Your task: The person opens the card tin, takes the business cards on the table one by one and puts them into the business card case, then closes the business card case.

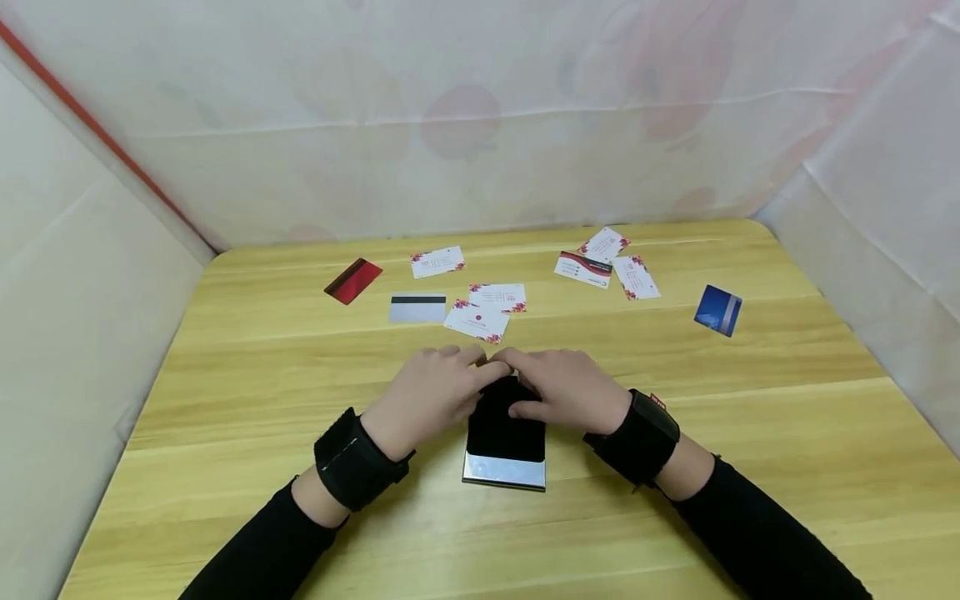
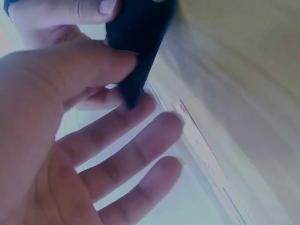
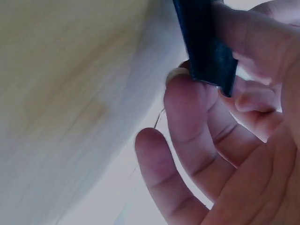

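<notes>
A black business card case [image 1: 506, 433] with a silver metal band at its near end is in front of me, close over the table. My left hand [image 1: 431, 392] pinches its far left corner; in the left wrist view the thumb lies on the black face [image 2: 140, 33] and the other fingers spread beyond the edge. From the other side my right hand [image 1: 573, 387] grips the far right part, thumb on the top face and fingertips at the far edge. The right wrist view shows the case's dark end [image 3: 208, 61] between thumb and fingers. Both hands' fingertips meet at the far end.
Beyond the hands several flowered white cards [image 1: 438, 262] lie scattered, some overlapping. Among them are a red card [image 1: 353, 281], a grey card with a dark stripe [image 1: 417, 310], a red-and-white card [image 1: 582, 270] and a blue card [image 1: 718, 311]. Pale cloth walls [image 1: 480, 167] border the table.
</notes>
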`<state>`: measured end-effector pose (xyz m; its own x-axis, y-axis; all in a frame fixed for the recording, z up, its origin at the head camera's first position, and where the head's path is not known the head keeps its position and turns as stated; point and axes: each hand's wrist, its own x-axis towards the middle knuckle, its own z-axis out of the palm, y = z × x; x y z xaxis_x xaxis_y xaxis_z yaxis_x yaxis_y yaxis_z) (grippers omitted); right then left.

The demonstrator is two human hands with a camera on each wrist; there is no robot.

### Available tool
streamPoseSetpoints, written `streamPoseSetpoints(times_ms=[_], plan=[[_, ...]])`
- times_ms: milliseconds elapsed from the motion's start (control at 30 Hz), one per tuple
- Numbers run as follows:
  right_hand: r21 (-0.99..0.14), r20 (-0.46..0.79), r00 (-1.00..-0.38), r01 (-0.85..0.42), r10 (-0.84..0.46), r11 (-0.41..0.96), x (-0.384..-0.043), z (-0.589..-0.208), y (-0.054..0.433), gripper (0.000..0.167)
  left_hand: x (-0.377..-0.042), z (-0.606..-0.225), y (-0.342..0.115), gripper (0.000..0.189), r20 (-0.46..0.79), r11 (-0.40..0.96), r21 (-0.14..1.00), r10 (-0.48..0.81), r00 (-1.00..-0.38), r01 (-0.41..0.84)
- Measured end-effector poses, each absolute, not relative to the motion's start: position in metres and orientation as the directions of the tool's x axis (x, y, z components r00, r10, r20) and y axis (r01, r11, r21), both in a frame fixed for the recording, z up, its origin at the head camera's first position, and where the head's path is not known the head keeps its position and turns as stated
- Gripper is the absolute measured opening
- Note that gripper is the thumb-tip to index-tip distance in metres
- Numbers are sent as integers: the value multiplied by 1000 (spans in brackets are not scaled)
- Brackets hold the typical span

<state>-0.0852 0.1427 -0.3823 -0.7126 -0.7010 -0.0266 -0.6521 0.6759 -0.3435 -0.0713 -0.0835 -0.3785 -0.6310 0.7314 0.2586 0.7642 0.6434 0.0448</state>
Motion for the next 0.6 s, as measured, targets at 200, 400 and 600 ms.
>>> streamPoseSetpoints(times_ms=[200,400,600], plan=[[-325,-46,-721,-644,-691,693,-90,-384,141,64,-75,-371,-89,38,212,667,53,719,-661,743],[-314,-61,-721,-643,-691,699,-87,-390,144,51,-68,-369,-88,66,-20,673,97,738,-674,733],[-277,-35,-707,-672,-706,687,-85,-392,144,41,-61,-372,-87,93,-169,706,115,707,-687,698]])
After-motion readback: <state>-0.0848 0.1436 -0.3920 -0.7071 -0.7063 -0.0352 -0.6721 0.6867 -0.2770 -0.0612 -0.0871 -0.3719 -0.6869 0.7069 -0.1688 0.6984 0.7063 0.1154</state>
